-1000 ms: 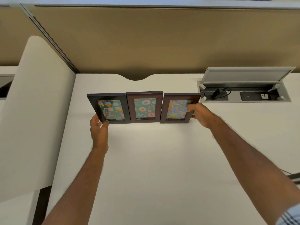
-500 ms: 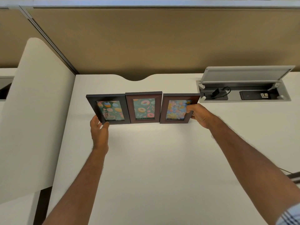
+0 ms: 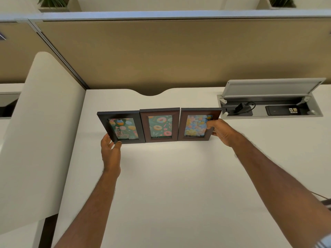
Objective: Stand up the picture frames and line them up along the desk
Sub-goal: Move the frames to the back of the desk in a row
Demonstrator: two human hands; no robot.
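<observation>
Frames (image 3: pixel 159 125) upright, touching — hands gripping outer two.

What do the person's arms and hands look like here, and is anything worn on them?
Both forearms are bare, with no watch, ring or glove visible on the left hand or right hand. A pale blue-and-white striped sleeve shows at the right arm's upper end, at the frame's lower right corner.
</observation>
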